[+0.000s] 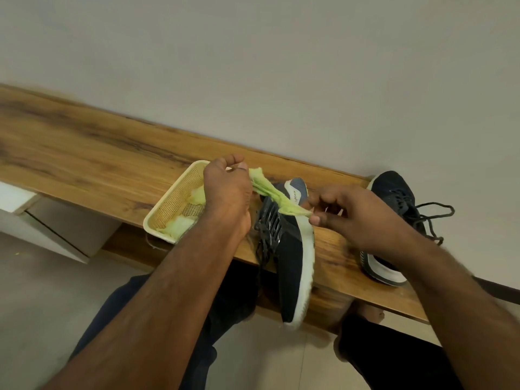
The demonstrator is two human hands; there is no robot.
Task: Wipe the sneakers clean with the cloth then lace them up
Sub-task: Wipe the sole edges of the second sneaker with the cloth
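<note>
Both hands stretch green cloth above dark sneaker; second sneaker right.

Small dark lettering runs along the white heel band of the dark knit sneaker at the frame's centre, too blurred to read.

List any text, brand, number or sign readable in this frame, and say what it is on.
Nothing here can be read.
Near sneaker: small dark lettering on the white heel panel, too small and blurred to make out.
Far sneaker, yellow basket, green cloth, wooden shelf: no visible text.
</note>
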